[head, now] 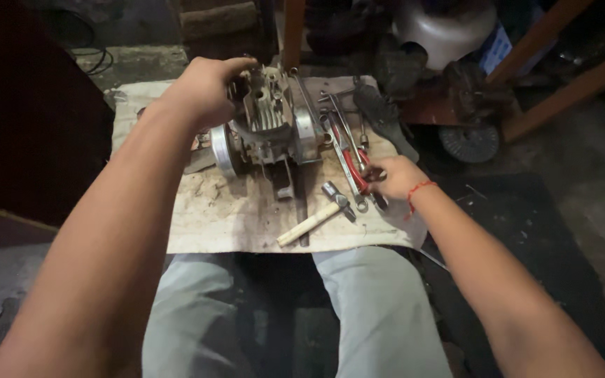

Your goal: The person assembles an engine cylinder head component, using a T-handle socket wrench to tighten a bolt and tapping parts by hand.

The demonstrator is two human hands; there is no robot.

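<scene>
Grey cast metal fills the middle of the stained cloth (pixel 204 224): the small engine (pixel 267 126) sits there with its finned cylinder facing me and a round flywheel on the side nearer my left arm. My left hand (pixel 204 87) is wrapped over the engine's top corner, fingers curled around it, steadying the block. My right hand (pixel 393 178) is down on the cloth to the right of the engine, fingers closing on the red-handled pliers (pixel 355 171) that lie among the wrenches (pixel 341 119) there; I cannot tell whether the grip is firm yet. A hammer (pixel 316 217) with a pale wooden handle lies in front of the engine, just beside that hand.

As far as I can judge, the engine is partly stripped, with the cylinder exposed, and most of it is still in one piece. What my left fingers cover is hidden. The clutter behind the engine is too dark to make out.
</scene>
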